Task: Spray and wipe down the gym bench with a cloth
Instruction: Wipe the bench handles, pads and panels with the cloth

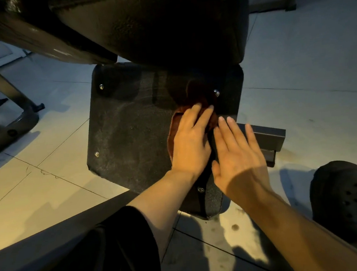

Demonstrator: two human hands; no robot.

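Observation:
The gym bench's black padded seat [152, 18] fills the top of the view. Below it lies a black textured foot plate [125, 127] with shiny bolts at its corners. A dark red-brown cloth [172, 131] lies on the plate's right part. My left hand [190, 140] presses flat on the cloth with straight fingers. My right hand [237, 154] hovers or rests just to the right of it, fingers straight and spread, holding nothing. No spray bottle is in view.
A black square steel tube [268, 136] juts out to the right of the plate. Dark frame legs [8, 102] of the machine stand at the left. A black perforated clog [345, 198] is on the pale tiled floor [298, 81] at the lower right.

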